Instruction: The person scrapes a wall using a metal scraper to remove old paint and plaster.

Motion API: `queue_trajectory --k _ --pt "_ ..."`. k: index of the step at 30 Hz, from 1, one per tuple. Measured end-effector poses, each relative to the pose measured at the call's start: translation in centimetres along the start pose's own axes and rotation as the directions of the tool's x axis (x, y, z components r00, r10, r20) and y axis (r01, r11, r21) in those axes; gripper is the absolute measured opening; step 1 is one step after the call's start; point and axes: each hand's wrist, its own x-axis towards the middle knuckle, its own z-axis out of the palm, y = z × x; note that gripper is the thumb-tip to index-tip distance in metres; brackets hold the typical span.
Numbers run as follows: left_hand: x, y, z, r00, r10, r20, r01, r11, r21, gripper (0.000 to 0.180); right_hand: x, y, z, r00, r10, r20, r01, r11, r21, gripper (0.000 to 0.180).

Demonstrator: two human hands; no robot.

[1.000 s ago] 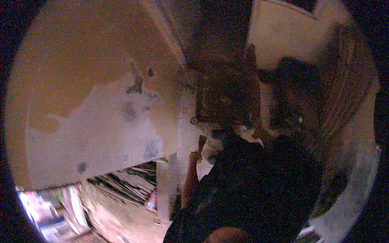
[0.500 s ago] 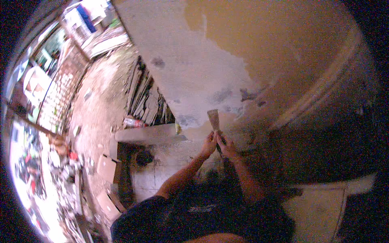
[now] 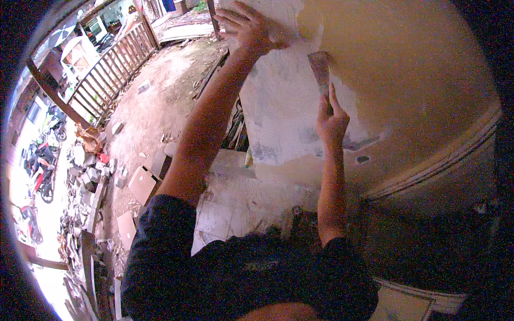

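In front of me rises a wall (image 3: 284, 101), pale and patchy on its left part and yellowish-tan on its right. My right hand (image 3: 332, 119) grips a putty knife (image 3: 319, 67) by the handle, index finger stretched along it. The knife's broad blade points up, at or close to the border between the pale and tan areas; whether it touches I cannot tell. Up and to the left, my left hand (image 3: 251, 29) is spread with fingers apart against the pale area near the wall's outer edge. It holds nothing.
Beyond the wall's left edge lies a dirt yard (image 3: 155, 80) with a wooden railing (image 3: 112, 72). Broken blocks (image 3: 88, 174) and cardboard pieces (image 3: 143, 184) lie on the left. A curved ledge (image 3: 433, 160) crosses the right side. Tiled floor (image 3: 219, 216) shows below.
My left hand has let go of the putty knife and moved up and left to the wall. My right hand has raised the knife higher and to the right. The view has shifted.
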Motion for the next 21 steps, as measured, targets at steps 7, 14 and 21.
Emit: queue_trajectory --k 7,14,21 --pt "0.5 -0.1 -0.4 0.995 0.1 -0.003 -0.099 0.986 -0.131 0.151 2.0 -0.4 -0.5 0.999 -0.032 0.007 0.032 0.992 -0.122 0.043" --pt "0.6 -1.1 -0.3 0.99 0.131 0.048 -0.126 0.987 -0.1 0.143 0.7 0.0 2.1 0.999 0.03 -0.044 -0.035 0.993 -0.115 0.042" --pt "0.8 -1.3 -0.1 0.992 0.128 0.011 -0.127 0.989 -0.071 0.134 -0.7 2.0 6.4 0.982 0.099 -0.162 -0.114 0.989 -0.089 0.041"
